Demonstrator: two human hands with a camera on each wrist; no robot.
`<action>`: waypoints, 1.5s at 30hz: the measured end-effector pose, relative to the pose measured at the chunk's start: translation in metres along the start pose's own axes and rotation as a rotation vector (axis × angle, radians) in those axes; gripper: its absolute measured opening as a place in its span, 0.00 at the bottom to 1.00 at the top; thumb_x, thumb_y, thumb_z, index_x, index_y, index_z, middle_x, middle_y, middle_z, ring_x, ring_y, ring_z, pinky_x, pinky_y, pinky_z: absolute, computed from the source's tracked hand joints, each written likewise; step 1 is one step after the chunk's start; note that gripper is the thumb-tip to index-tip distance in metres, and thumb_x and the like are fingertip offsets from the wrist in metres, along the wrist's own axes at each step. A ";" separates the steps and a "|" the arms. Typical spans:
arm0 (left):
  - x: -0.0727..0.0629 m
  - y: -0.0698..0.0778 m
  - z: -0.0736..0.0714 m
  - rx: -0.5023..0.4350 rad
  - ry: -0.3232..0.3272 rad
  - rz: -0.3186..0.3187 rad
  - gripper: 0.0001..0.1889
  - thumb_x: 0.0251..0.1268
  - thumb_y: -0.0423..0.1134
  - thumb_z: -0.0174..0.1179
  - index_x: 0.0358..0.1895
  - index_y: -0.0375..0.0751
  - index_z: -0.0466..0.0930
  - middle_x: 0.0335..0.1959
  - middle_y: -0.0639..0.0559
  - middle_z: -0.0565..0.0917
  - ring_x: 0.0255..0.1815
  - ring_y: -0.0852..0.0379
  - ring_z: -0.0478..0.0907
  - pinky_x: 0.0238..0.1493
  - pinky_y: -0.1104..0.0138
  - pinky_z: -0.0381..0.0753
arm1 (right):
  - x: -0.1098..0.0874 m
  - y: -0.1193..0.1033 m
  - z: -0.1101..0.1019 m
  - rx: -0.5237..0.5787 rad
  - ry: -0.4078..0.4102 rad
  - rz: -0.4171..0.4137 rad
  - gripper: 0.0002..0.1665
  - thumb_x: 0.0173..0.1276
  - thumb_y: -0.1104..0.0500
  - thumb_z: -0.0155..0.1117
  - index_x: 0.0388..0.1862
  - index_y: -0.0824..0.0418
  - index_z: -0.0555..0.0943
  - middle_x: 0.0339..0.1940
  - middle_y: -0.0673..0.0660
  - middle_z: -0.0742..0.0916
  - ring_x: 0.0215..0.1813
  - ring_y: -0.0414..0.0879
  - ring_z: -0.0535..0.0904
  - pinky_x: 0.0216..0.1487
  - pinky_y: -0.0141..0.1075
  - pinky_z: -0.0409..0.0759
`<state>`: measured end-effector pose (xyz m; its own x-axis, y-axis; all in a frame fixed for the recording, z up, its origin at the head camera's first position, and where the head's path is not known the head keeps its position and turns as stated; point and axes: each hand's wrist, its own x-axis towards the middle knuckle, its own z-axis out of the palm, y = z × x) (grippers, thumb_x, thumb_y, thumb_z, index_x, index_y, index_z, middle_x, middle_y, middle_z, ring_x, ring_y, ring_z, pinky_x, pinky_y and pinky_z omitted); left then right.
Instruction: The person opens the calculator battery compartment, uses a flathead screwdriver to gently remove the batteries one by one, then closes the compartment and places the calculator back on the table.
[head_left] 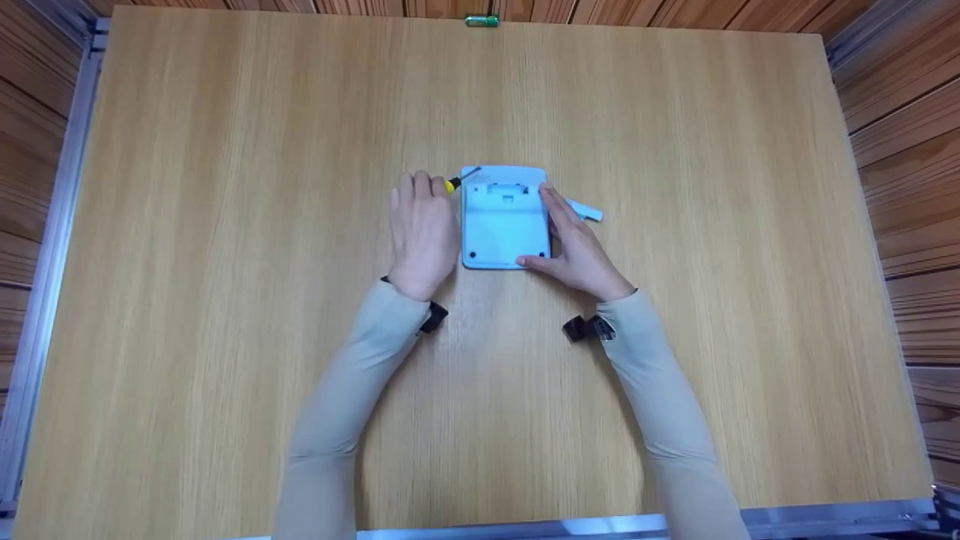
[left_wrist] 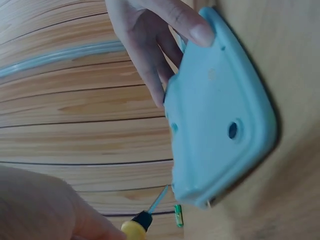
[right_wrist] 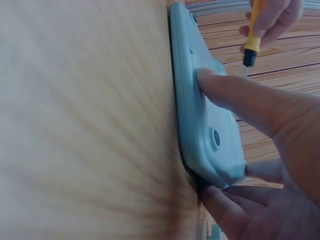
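A light-blue plastic device (head_left: 504,232), which looks like a calculator, lies back side up with its battery compartment (head_left: 507,190) uncovered. My left hand (head_left: 424,232) is at its left and grips a screwdriver (head_left: 452,184) with a yellow and black handle. The thin shaft points over the device's far left corner; in the left wrist view the tip (left_wrist: 166,187) shows close beside that end. My right hand (head_left: 577,255) holds the device by its right side, thumb (right_wrist: 220,87) on the near edge and fingers along the side.
A small light-blue cover piece (head_left: 587,211) lies just right of the device, partly behind the right hand. At the table's far edge is a green battery (head_left: 481,21). Metal rails (head_left: 52,262) and wood-plank walls border the wooden table (head_left: 262,187).
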<state>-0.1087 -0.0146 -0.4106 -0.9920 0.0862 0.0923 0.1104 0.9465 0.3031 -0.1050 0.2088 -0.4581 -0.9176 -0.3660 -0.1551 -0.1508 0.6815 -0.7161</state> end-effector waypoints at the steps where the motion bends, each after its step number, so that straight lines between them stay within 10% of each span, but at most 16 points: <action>1: -0.001 -0.002 0.000 -0.013 0.009 -0.016 0.13 0.67 0.29 0.50 0.50 0.25 0.78 0.42 0.38 0.78 0.40 0.46 0.68 0.40 0.60 0.66 | 0.000 0.000 0.000 0.002 0.000 0.000 0.59 0.60 0.54 0.71 0.79 0.55 0.43 0.79 0.60 0.50 0.78 0.54 0.49 0.72 0.42 0.60; 17: -0.006 -0.030 0.002 -0.163 -0.074 -0.205 0.15 0.69 0.25 0.47 0.56 0.20 0.70 0.46 0.32 0.75 0.38 0.43 0.80 0.39 0.58 0.83 | 0.000 0.000 -0.001 -0.009 -0.005 0.015 0.60 0.60 0.51 0.71 0.79 0.52 0.43 0.79 0.59 0.50 0.79 0.54 0.47 0.75 0.43 0.55; 29: -0.007 -0.035 0.008 -0.057 -0.178 -0.260 0.24 0.70 0.24 0.45 0.69 0.29 0.61 0.51 0.28 0.74 0.30 0.45 0.82 0.28 0.63 0.83 | 0.000 0.000 -0.002 -0.028 0.003 -0.001 0.60 0.59 0.51 0.71 0.79 0.55 0.43 0.79 0.61 0.51 0.78 0.55 0.47 0.75 0.45 0.54; 45: -0.009 -0.043 0.010 0.011 -0.177 -0.267 0.18 0.70 0.25 0.46 0.60 0.23 0.70 0.48 0.30 0.78 0.35 0.41 0.84 0.32 0.57 0.84 | -0.001 0.000 -0.001 -0.022 -0.011 0.025 0.60 0.59 0.50 0.71 0.79 0.52 0.42 0.80 0.58 0.50 0.79 0.53 0.45 0.76 0.46 0.51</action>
<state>-0.1046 -0.0529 -0.4341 -0.9813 -0.1137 -0.1553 -0.1545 0.9464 0.2837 -0.1048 0.2098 -0.4569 -0.9172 -0.3556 -0.1797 -0.1363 0.7038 -0.6972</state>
